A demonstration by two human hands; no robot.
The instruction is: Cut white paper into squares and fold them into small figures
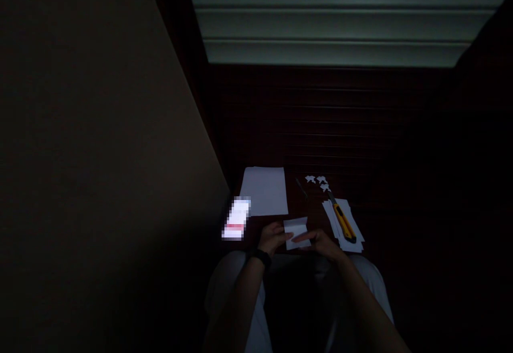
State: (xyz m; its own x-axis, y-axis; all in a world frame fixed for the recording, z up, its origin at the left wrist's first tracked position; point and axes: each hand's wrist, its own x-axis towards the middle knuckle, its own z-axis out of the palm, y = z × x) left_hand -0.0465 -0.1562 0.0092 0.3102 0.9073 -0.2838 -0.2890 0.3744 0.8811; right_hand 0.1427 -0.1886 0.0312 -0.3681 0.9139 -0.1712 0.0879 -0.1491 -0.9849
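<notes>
A small white sheet of paper [294,226] with a creased upper flap lies between my hands near the front of the dark tabletop. My left hand [271,237] grips its left edge, thumb over the top. From the right, my right hand [321,243] holds the paper, its fingers reaching across the surface. To the right, a yellow and black utility knife [344,222] rests on a stack of white paper pieces [355,223]. Beyond the knife tip sit several small folded paper shapes [321,179]. A thin, dark pen-like object [301,187] lies left of them.
Larger white sheets [264,190] lie at the back left, with a lit, blurred phone [237,218] overlapping their lower left corner. A plain wall [132,144] rises on the left. Slatted panels [332,21] stand beyond the table. My knees [228,273] are against the front. The light is dim.
</notes>
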